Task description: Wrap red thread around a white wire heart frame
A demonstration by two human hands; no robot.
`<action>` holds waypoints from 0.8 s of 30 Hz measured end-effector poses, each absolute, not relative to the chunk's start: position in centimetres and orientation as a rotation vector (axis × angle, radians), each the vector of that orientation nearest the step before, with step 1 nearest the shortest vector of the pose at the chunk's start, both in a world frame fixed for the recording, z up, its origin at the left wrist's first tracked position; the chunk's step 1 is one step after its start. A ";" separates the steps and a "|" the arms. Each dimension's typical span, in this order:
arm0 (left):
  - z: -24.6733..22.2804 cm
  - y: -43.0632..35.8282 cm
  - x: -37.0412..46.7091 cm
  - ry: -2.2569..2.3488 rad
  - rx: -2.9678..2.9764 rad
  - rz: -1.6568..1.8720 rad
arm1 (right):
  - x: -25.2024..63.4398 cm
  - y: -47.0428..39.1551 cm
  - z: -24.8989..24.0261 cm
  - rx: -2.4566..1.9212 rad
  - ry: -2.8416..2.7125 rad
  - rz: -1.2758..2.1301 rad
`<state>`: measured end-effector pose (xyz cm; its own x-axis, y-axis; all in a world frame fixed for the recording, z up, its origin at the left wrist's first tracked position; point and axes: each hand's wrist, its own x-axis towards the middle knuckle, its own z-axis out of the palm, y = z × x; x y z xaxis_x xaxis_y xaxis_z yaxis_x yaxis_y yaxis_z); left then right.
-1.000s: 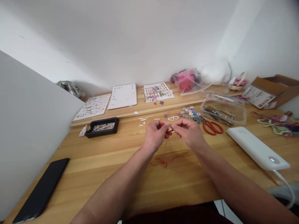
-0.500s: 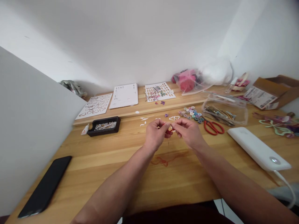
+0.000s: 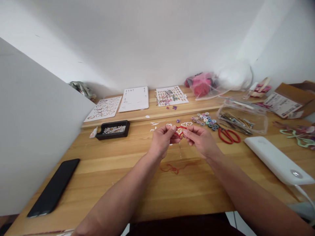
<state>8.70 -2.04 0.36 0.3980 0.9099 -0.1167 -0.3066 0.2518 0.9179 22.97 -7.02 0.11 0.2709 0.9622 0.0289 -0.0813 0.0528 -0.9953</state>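
Observation:
Between my two hands, above the middle of the table, is a small red thread-wrapped outline shape (image 3: 181,127). My left hand (image 3: 164,137) pinches its left side between thumb and fingers. The right side is pinched by my right hand (image 3: 197,138). A thin strand hangs below the shape toward the wood. Loose red thread (image 3: 175,169) lies tangled on the table beneath my hands. White cut-out outline pieces (image 3: 187,124) lie just behind my fingers, partly hidden by them.
Thread spools (image 3: 204,118) and red-handled scissors (image 3: 228,135) lie right of my hands, near a clear plastic box (image 3: 261,123) of tools. A white power bank (image 3: 278,160) is at right. At left are a black tray (image 3: 113,130) of beads and a phone (image 3: 54,186).
My hands have drawn slightly apart, and more of the red outline shows between them. The whole view has shifted a little.

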 end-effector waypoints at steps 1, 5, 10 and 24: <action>0.4 -2.1 8.8 0.766 0.963 0.955 | 22.9 -7.0 0.0 -1.229 -0.957 1.007; 0.7 -2.3 9.1 0.798 0.932 0.964 | 22.8 -6.8 0.0 -1.239 -0.935 1.005; 0.9 -2.7 8.7 0.780 0.919 0.931 | 22.7 -6.9 0.4 -1.187 -0.844 1.049; 0.9 -3.8 8.5 0.849 1.050 0.949 | 22.4 -6.9 0.0 -1.121 -0.854 1.126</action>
<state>8.47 -3.84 0.93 0.3571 0.9266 -0.1178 -0.2197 0.2059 0.9536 22.37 -6.90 -0.03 0.2447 0.9695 -0.0169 -0.2453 0.0450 -0.9684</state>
